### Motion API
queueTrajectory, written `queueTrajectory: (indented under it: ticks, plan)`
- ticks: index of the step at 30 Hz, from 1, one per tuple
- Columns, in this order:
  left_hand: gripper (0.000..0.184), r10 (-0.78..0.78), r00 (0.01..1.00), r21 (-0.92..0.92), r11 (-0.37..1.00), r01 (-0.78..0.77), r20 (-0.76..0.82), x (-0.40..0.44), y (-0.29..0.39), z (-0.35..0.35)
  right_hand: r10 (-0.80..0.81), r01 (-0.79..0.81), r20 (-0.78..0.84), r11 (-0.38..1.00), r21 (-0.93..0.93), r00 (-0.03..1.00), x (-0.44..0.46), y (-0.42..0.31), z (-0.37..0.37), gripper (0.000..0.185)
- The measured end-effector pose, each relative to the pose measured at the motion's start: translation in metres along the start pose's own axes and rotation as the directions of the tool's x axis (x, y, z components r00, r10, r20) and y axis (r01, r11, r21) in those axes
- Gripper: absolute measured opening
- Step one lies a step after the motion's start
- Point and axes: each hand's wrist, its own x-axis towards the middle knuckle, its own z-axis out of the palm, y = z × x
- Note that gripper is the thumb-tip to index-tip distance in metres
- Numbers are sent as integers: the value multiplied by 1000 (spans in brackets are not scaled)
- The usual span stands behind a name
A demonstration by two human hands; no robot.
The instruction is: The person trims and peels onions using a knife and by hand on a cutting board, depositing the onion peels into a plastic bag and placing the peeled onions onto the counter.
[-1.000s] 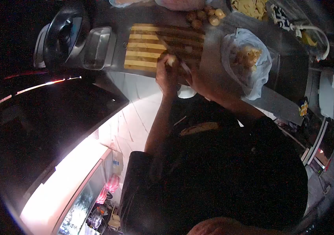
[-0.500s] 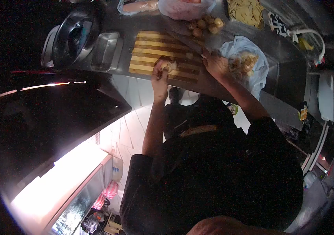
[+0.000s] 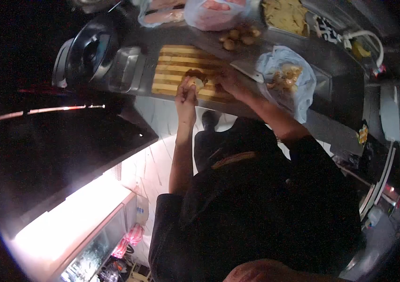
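Note:
My left hand (image 3: 186, 95) is closed on a pale, partly peeled onion (image 3: 195, 83) over the front of the striped wooden cutting board (image 3: 171, 66). To the right of it, above the board's right part, is my right hand (image 3: 228, 82), dark and blurred; whether its fingers hold anything is unclear. A knife (image 3: 248, 71) lies on the metal counter just beyond my right hand, between the board and a plastic bag (image 3: 305, 94). Brown and golden peelings (image 3: 287, 77) sit in that open bag.
Several onions (image 3: 240, 36) lie behind the board. Farther back are a pink-filled bag (image 3: 216, 14) and a tray of pale slices (image 3: 284, 18). At the left stand a metal tray (image 3: 127, 69) and a dark round bowl (image 3: 92, 49). A hose (image 3: 373, 35) curves at the right.
The knife now lies on the counter by the bag. My right hand has moved left from near the bag toward the onion. My left hand still holds the onion over the board.

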Motion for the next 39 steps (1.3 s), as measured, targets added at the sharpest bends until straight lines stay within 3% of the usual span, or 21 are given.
queueTrajectory:
  ticks: [1,3,5,8,10,13,15,17,19,21,23,25,26,28,30,32,34,36,37,38,39]
  plan:
    - [35,34,999,78,996,-35,12,-5,6,12,46,-45,-10,998,37,999,-3,-14,-6,32]
    - [35,124,990,86,988,-130,64,-8,5,37,412,-443,176,753,487,894,-11,-14,-4,39]
    - [37,165,979,203,961,-188,123,-14,13,59,98,-87,-45,974,209,994,-16,-15,-15,38]
    - [41,82,963,167,978,-127,256,-8,2,75,428,-372,-65,844,387,902,-25,-45,-46,35]
    - [38,282,894,359,841,-405,349,-6,-12,93,517,-505,-157,856,109,841,-43,-7,-47,32]
    - [36,390,775,395,694,-602,498,12,-46,111,438,-437,-350,895,85,828,-72,33,-51,27]
    - [36,308,796,341,780,-524,520,15,-59,120,250,-297,-368,952,-77,896,-95,53,-66,24]
    - [37,151,846,268,908,-324,511,4,-49,139,164,-226,-351,964,-141,922,-112,69,-78,22]
    - [38,93,833,207,948,-242,546,0,-51,149,279,-322,-347,944,-74,895,-118,70,-90,19]
    - [37,88,785,423,803,-420,613,1,-57,156,471,-504,-276,861,-62,838,-124,46,-116,20]
    - [35,37,741,715,237,-658,670,8,-67,158,598,-629,-304,777,-6,741,-131,34,-130,20]
    - [37,-67,680,683,60,-728,730,4,-55,159,636,-653,-449,744,143,627,-142,42,-130,20]
    - [38,-124,649,651,-28,-759,751,1,-48,160,512,-625,-486,775,-95,709,-149,45,-131,20]
    - [37,-157,678,688,8,-726,718,-9,-24,167,252,-485,-449,686,-543,858,-161,48,-130,20]
    - [35,-97,678,685,124,-718,729,-9,-25,167,458,-609,-432,720,-333,777,-163,47,-129,22]
    - [33,70,651,603,312,-734,756,2,-48,161,485,-613,-395,718,-331,781,-161,39,-132,25]
    - [35,28,717,624,470,-625,697,5,-55,167,348,-490,-350,691,-531,870,-157,28,-137,27]
    - [37,46,700,598,482,-640,713,10,-65,169,320,-499,-395,682,-535,861,-158,29,-138,28]
    - [38,87,647,563,416,-714,757,15,-70,168,305,-505,-420,675,-537,855,-158,30,-139,28]
    - [40,124,587,520,345,-782,800,19,-76,169,313,-489,-424,769,-412,850,-158,31,-142,28]
    - [40,74,637,493,568,-659,767,17,-74,175,322,-462,-429,843,-276,844,-158,31,-146,28]
